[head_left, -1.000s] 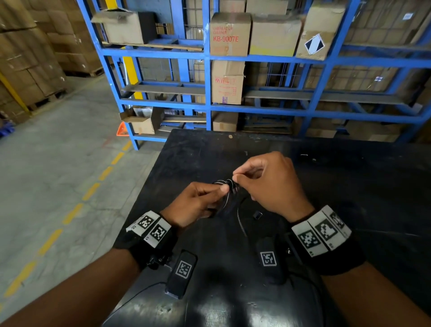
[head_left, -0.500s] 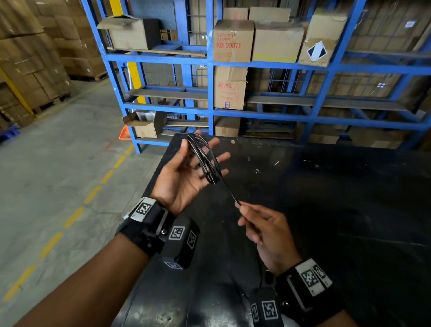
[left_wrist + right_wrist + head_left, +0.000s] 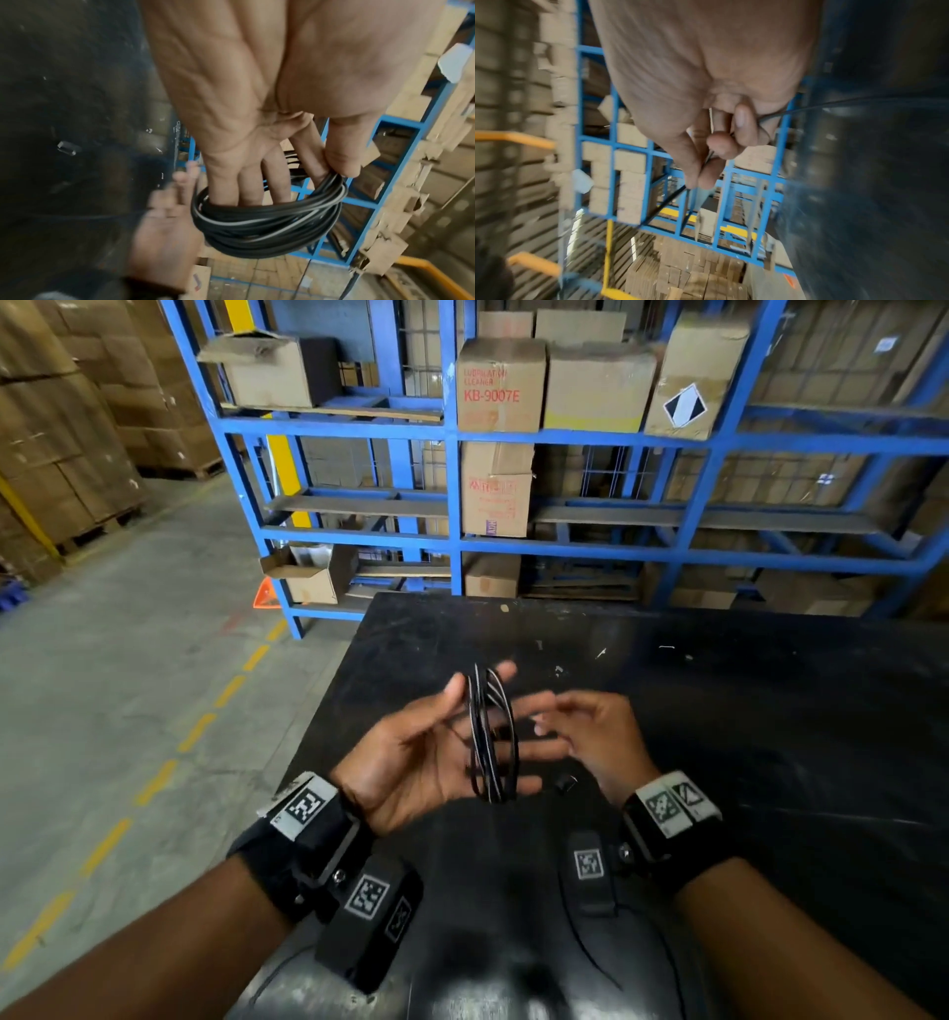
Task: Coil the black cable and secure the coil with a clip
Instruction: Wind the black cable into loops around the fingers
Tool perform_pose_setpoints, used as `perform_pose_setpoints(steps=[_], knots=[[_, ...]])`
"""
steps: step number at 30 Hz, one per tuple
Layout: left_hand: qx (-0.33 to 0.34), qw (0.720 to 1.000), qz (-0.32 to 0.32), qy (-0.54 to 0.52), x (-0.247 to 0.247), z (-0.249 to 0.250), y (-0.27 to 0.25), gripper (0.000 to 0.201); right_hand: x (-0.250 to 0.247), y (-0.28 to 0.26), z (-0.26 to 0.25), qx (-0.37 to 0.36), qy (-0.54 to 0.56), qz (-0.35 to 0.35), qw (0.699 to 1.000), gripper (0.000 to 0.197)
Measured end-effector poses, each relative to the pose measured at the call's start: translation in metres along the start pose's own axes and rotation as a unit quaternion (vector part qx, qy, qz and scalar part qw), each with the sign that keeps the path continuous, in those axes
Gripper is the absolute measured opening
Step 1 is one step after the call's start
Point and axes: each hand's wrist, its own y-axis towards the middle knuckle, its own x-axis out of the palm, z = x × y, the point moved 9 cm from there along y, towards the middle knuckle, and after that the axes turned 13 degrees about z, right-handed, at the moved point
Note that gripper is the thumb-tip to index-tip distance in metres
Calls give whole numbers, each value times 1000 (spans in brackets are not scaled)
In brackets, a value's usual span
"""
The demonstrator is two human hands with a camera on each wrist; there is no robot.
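Note:
The black cable (image 3: 490, 737) is wound in several loops around the straight fingers of my left hand (image 3: 462, 711), palm up over the black table (image 3: 744, 721). In the left wrist view my thumb presses the coil (image 3: 270, 223) against my index finger. My right hand (image 3: 565, 721) is just right of the coil, its fingertips blurred. In the right wrist view the right hand (image 3: 706, 166) pinches a loose strand of cable (image 3: 662, 205) between thumb and fingers. A small dark clip (image 3: 566, 783) lies on the table below my right hand, and shows as the clip (image 3: 67, 147) in the left wrist view.
Blue steel racking (image 3: 452, 546) loaded with cardboard boxes stands right behind the table's far edge. The table's left edge (image 3: 328, 711) drops to a concrete floor with yellow dashes. Stacked cartons (image 3: 61, 428) fill the far left.
My right hand has come up from near my body to beside the coil, still pinching the strand. My left hand has lowered with the coil on its fingers.

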Motion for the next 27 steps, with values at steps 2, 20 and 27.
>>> perform_pose_setpoints(steps=[2,20,27], knots=[[-11,999,12,43,-5,-13,-4,51,0,7,-45,-128,-62,-13,990,7],[116,974,195,16,-58,12,9,50,15,-94,-121,-350,-67,9,934,7],[196,962,147,-120,-46,61,11,52,13,-93,-10,-14,167,0,986,8]])
